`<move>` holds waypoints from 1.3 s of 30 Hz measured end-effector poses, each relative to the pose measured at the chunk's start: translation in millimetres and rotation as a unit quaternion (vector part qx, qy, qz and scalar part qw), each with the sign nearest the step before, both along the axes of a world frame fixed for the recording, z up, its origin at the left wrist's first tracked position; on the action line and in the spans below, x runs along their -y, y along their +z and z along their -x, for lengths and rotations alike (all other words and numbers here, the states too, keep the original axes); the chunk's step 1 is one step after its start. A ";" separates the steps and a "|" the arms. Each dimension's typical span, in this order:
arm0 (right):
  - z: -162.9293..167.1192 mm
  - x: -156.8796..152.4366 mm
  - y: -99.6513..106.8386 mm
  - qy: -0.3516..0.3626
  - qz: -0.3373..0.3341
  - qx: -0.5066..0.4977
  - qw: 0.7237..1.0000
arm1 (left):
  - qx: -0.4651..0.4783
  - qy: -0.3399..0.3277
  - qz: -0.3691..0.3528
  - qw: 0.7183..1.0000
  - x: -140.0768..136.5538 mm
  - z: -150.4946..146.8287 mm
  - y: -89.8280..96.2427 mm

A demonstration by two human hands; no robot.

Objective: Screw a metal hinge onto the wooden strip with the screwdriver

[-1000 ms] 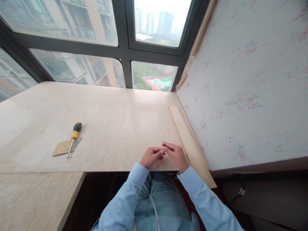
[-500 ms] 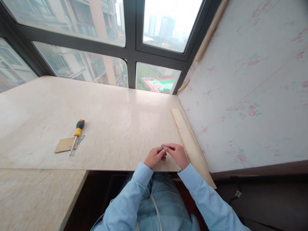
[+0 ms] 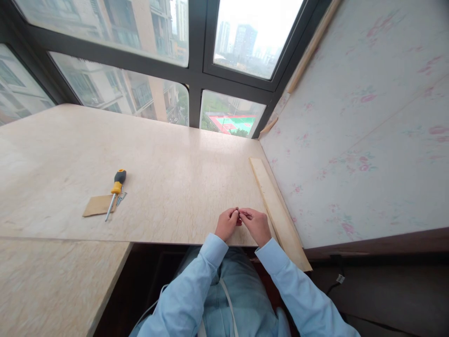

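Worn on the person's head, a single camera is looking forward and down over the near edge of the desk, facing windows along the far edge. It is sitting close enough to be catching both sleeves, with the left hand and right hand showing near the near right corner.

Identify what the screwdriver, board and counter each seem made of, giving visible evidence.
Screwdriver: black-and-yellow handle, probably plastic or rubber; slim, grey shaft, likely smooth steel.
Board: probably unfinished wood, judging by its pale yellow colour and lack of gloss.
Counter: polished stone or a lookalike; mottled beige surface, with pale window reflections.
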State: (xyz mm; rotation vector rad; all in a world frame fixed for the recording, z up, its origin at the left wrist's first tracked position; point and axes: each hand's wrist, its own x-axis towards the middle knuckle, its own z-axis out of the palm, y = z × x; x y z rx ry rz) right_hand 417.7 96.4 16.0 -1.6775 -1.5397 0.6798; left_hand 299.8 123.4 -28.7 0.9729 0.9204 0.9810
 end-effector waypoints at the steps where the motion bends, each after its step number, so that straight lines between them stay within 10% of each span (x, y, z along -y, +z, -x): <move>1: -0.3 -0.3 0.1 0.002 0.002 -0.003 1.000 | -0.003 0.001 -0.007 1.000 0.7 0.0 -0.2; 20: -13.7 -13.6 -12.1 -0.044 0.062 -0.110 0.991 | 0.085 -0.062 0.048 0.993 -0.2 6.6 -4.9; 39: -20.4 -21.3 -16.7 -0.025 0.086 -0.119 0.989 | 0.001 -0.019 -0.046 0.999 7.9 1.1 -8.6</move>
